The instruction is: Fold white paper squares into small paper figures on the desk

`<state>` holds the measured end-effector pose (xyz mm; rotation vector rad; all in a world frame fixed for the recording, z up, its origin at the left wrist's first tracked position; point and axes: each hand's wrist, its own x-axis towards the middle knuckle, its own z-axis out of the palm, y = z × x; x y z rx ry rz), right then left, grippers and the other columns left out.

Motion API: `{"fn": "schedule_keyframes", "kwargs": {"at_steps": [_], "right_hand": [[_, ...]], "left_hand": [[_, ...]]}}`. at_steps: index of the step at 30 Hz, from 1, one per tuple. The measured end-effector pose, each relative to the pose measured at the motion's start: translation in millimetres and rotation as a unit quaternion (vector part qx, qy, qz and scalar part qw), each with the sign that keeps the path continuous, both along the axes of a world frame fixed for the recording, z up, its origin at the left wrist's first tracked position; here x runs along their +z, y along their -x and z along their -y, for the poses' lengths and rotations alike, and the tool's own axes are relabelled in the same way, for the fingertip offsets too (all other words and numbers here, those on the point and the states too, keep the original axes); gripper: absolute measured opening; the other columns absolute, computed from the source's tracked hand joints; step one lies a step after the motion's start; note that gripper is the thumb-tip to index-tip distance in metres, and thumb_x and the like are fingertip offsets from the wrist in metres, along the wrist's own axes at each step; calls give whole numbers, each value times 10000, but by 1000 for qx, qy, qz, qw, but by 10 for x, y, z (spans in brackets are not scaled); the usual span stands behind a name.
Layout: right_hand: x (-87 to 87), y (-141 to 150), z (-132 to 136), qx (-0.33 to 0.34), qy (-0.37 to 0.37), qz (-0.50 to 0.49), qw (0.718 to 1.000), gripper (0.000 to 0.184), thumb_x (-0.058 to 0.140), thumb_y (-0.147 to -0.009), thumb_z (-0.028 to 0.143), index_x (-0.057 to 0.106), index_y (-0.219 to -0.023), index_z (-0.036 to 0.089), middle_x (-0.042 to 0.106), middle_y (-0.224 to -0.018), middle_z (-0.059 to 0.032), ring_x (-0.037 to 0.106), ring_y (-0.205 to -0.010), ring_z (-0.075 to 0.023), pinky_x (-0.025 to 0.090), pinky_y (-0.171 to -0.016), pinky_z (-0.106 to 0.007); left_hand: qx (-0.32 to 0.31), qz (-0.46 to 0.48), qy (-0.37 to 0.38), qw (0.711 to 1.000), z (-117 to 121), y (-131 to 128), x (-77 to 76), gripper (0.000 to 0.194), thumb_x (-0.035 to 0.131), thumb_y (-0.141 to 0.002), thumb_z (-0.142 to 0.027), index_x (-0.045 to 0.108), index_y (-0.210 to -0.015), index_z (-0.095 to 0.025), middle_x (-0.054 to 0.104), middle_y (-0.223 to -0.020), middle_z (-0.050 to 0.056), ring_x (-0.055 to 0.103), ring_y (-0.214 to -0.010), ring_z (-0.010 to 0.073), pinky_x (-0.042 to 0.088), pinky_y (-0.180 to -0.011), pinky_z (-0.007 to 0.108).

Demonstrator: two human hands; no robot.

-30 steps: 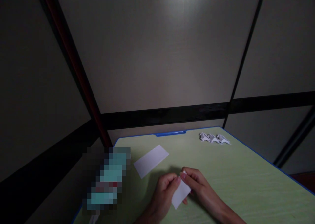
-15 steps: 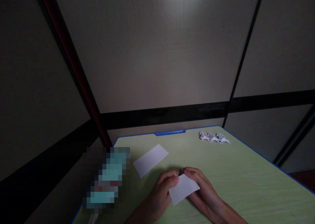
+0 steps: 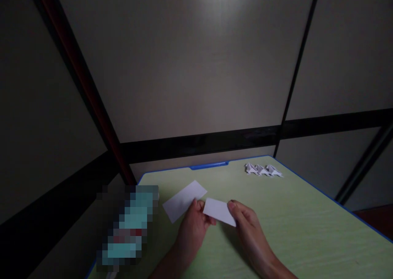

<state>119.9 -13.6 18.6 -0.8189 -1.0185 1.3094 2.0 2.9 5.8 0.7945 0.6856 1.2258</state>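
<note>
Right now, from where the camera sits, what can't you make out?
All in the head view:
- Pixelated object: identity lost to blocky blurring.
- Held paper: underside faces away.
- Sheet on the table: part of its near edge is behind the left hand.
- Folded paper shapes: fine creases too small.
- Table: near side cut off by the bottom edge.

Holding both forearms (image 3: 272, 260) forward and angled inward, with the left grip (image 3: 193, 226) curled and the right grip (image 3: 248, 226) pinched, thumb (image 3: 234, 208) uppermost.
</note>
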Motion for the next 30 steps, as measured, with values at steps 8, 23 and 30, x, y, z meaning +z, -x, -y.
{"fn": "schedule_keyframes", "kwargs": {"at_steps": [8,23,30], "right_hand": [[-105,18,21,68,34,118,990,275,473,-671,332,455,-472,143,362,-426,51,331,-434,-81,236,-422,-194],[-132,17,65,230,63,-18,971,259,553,-616,304,456,-460,122,345,-419,57,264,-401,-48,174,-393,-175],[-1,58,114,248,84,-177,949,192,608,-552,200,486,-426,123,405,-448,31,357,-479,-80,273,-472,-187]], "left_hand": [[74,-192,-75,976,34,90,-129,285,529,-612,-357,391,-458,-161,387,-434,-51,351,-447,82,256,-453,203],[46,-21,85,995,216,-51,17,310,670,-439,-352,452,-503,-141,391,-444,-69,350,-453,60,252,-452,189],[10,163,125,979,192,-43,-19,266,676,-483,-244,429,-461,-147,433,-400,-67,402,-406,58,308,-443,186]]}}
